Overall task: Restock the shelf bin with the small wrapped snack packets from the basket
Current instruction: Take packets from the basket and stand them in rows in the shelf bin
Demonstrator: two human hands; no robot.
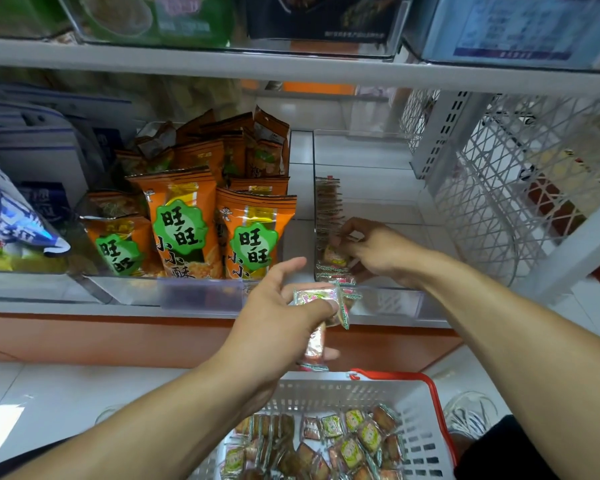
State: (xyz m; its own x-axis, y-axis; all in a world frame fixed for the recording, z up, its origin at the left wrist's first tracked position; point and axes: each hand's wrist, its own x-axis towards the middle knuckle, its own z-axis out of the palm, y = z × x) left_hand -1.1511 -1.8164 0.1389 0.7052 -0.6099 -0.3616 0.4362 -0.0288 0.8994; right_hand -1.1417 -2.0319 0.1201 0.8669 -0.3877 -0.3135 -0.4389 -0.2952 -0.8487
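A clear shelf bin (388, 299) sits on the lower shelf at centre right. My right hand (374, 251) reaches into it and pinches a small wrapped snack packet (335, 256) against the bin's left wall, above a few packets lying at the front. My left hand (284, 306) hovers just before the bin's front edge and grips a bunch of small packets (321, 317), some hanging down below the fingers. The white basket (326, 393) with red handles stands on the floor below, holding several more small packets (350, 445).
Left of the bin, another clear bin holds orange snack bags (184, 220). Blue and white bags (11, 216) fill the far left. A white mesh side panel (499, 188) closes the shelf on the right. An upper shelf (291, 69) overhangs. A shoe (471, 417) stands beside the basket.
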